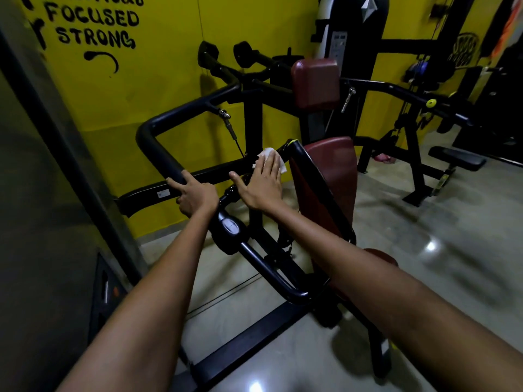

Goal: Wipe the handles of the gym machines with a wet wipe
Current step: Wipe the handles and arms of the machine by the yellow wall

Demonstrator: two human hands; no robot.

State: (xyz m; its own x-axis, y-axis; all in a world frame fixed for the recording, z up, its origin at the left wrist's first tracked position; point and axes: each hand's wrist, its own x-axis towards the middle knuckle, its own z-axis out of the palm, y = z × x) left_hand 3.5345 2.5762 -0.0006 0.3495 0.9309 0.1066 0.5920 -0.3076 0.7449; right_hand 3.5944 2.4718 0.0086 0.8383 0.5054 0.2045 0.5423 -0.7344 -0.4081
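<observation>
Pressing a white wet wipe [269, 158] on the black handle [240, 182] in the middle of the frame, the right hand [261, 183] lies flat with straight fingers close together and the thumb spread apart. Just beside it, to the left, the left hand [195, 195] grips the black curved bar [158, 145] with curled fingers. Behind the handle stands a dark red seat pad [334, 171].

One head-worn wide-angle view.
It looks forward and down from close above the gym machine [254, 171], toward the yellow wall [158, 80].
</observation>
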